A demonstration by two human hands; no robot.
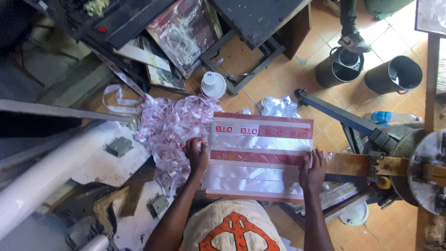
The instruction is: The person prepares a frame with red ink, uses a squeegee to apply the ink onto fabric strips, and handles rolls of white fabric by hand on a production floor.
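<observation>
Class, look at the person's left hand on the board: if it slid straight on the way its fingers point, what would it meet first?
Probably the heap of printed pink-and-white ribbon just beyond the left hand; depth is unclear from above.

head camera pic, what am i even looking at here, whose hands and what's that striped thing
This is one picture from a camera worn on a person's head, looking straight down. No robot: both bare hands are theirs. The left hand and right hand press flat on opposite sides of a red and white striped board, gripping nothing. Beside the left hand lies a heap of printed ribbon. On the tiled floor beyond stand two black buckets, with another person's shoe nearby.
</observation>
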